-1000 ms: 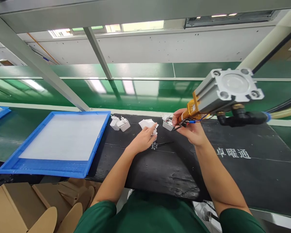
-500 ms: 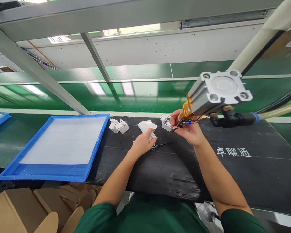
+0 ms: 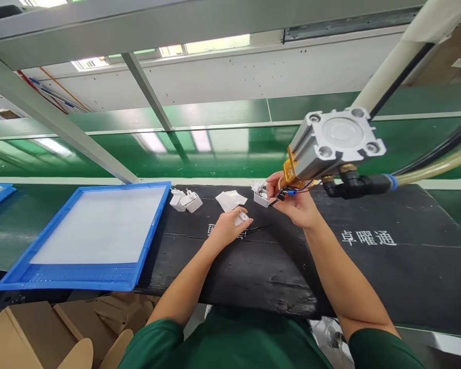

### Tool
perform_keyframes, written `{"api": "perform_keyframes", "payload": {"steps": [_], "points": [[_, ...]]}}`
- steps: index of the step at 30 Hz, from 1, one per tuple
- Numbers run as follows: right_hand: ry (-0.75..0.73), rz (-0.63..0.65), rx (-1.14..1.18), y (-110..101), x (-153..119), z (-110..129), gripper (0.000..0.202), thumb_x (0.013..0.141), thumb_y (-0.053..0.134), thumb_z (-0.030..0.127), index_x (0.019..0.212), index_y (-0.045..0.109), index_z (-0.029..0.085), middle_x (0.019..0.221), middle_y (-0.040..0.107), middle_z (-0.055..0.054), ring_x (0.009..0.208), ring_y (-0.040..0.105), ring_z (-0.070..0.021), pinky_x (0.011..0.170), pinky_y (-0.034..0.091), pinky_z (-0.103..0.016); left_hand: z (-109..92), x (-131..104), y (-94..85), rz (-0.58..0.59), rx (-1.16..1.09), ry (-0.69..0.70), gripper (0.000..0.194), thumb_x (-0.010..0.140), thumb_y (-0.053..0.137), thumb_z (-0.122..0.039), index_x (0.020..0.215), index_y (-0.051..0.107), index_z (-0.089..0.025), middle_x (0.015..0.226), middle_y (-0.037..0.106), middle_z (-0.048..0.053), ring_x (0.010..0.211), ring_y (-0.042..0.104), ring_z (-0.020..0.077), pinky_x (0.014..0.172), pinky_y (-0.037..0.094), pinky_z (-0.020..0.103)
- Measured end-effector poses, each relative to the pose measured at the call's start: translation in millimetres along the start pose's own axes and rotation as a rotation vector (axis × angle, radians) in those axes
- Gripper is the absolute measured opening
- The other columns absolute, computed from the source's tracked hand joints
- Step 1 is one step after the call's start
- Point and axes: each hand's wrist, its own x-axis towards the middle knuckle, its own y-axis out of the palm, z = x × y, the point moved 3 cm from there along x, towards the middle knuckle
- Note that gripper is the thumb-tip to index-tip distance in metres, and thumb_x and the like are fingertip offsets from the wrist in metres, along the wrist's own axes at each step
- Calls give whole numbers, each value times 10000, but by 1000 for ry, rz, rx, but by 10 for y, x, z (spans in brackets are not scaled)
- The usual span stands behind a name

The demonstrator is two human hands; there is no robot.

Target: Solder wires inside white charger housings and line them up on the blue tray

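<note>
My left hand (image 3: 228,228) is closed around a small white charger piece (image 3: 241,218), just above the black mat (image 3: 253,271). My right hand (image 3: 298,206) grips a pneumatic cylinder tool (image 3: 336,138) by its narrow lower end, under the orange bracket (image 3: 291,170); the fingers partly hide that end. Beside the right fingertips sits an open white charger housing (image 3: 260,197) with small parts inside. White paper pieces (image 3: 231,199) lie just beyond my left hand. A thin black strip (image 3: 260,227) rests on the mat between my hands.
White plug chargers (image 3: 186,200) stand together left of the paper. Further left is a blue tray (image 3: 84,275) with a white sheet. A hose (image 3: 403,66) and cables run from the tool to the upper right. Cardboard pieces (image 3: 34,333) are below the tray.
My left hand has drawn slightly towards me, away from the paper, with the white charger piece. The right hand keeps its hold on the tool; the whole view has shifted a little.
</note>
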Motion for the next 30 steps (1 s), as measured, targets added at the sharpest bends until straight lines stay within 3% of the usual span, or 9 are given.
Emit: {"api": "perform_keyframes", "payload": {"steps": [4,7,10,14,21,27,30], "points": [[11,-12,-16,-11,3,-23,349,784,708,484,1006,571,253,791,537,-8,715,537,-170,658,477,-347,-99,-44,-41,-26,173,-4,330,887,642,-405,1167,656,-231,1084,729,52,1001,657,221,863,505,298],[8,-18,-27,-23,10,-25,364,784,701,504,1011,576,249,794,547,-11,705,533,-166,646,468,-341,-189,-112,-90,-55,382,-51,426,898,620,-469,1269,619,-261,1153,723,67,1129,605,272,845,505,315],[-22,1,-28,-31,18,-7,339,796,698,475,1025,581,253,782,532,-3,709,529,-160,635,454,-324,-222,-158,-119,-11,457,-135,495,929,555,-509,1349,563,-248,1082,741,95,1009,664,290,799,499,332],[-33,21,-22,-38,25,0,354,804,692,466,1067,578,257,788,524,1,717,529,-156,629,446,-312,-201,-140,-117,53,347,-165,423,934,553,-495,1255,618,-226,1013,751,91,912,708,282,796,483,321],[-5,3,-53,-32,29,-22,383,795,679,527,1031,576,243,770,536,-4,699,507,-158,625,437,-322,-148,-95,-101,30,425,-249,460,915,529,-577,1214,650,-249,862,751,104,873,719,319,736,479,331],[-8,10,-45,-41,25,-13,401,789,694,526,1049,580,242,782,548,-8,703,530,-158,620,449,-318,-170,-78,-79,36,544,-221,483,957,457,-553,1332,553,-264,937,752,111,911,720,329,768,495,360],[-7,9,-58,-40,28,-12,418,788,691,537,1063,579,244,774,551,-8,694,532,-160,613,456,-322,-167,-92,-31,72,544,-220,528,951,488,-520,1394,463,-235,1093,724,142,921,718,338,768,505,379]]}}
